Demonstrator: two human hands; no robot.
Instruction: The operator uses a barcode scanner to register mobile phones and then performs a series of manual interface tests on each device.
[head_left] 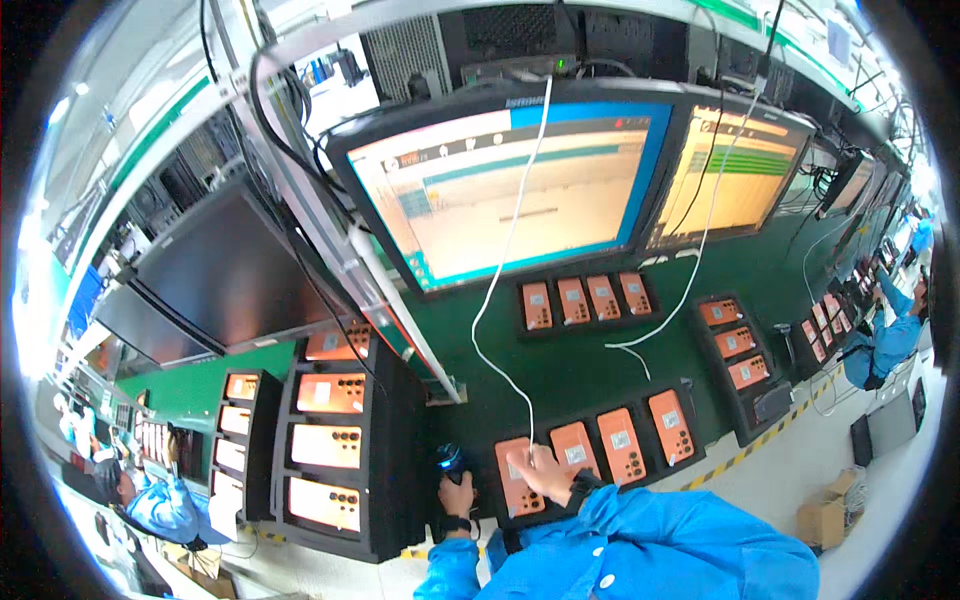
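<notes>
My left hand point(457, 496) is wrapped round the grip of a dark handheld scanner point(451, 459) that shows a blue glow at its head. It stands beside the left end of a black foam tray point(482, 470). Several orange phones lie in that tray, backs up, with pale labels and dark camera lenses. Over the leftmost phone point(520, 497), my right hand point(543, 474) is closed round the end of a white cable point(510, 380) hanging from above. The fingers hide its plug, so I cannot tell whether it touches the phone. A second orange phone point(574, 450) lies just right of this hand.
Two lit monitors point(520, 210) stand behind the green bench mat point(470, 340). Another white cable point(684, 300) droops onto it. More phone trays stand at the back, right point(735, 400) and left point(385, 470). A metal post point(400, 320) rises left; co-workers sit at both sides.
</notes>
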